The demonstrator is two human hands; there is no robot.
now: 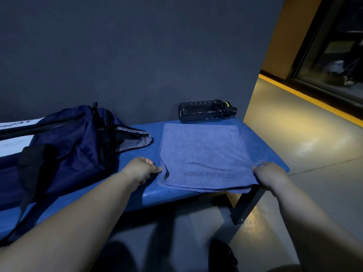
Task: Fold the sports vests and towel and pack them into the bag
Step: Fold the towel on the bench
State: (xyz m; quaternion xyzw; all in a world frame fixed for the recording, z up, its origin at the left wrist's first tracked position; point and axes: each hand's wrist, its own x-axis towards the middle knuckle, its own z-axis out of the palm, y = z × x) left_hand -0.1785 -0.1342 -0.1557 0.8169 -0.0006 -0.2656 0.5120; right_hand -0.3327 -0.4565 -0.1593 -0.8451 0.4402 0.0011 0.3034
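Blue bench (261,152) across centre frame; navy bag (74,138) at left, mouth open. Folded blue towel (202,154) centre-right on bench. Left hand (142,168) pinches its left edge, right hand (270,173) grips its right corner. Dark bottle (206,110) lies behind towel.

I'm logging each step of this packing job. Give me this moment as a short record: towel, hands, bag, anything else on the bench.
towel: blue YOGA FITNESS towel, folded in layers, flat on blue padded bench
left hand: left hand pinches towel's near left edge
right hand: right hand grips near right corner
bag: navy fabric bag, left of towel, mouth open
bottle: dark translucent bottle, on its side behind towel
status: towel not yet in bag
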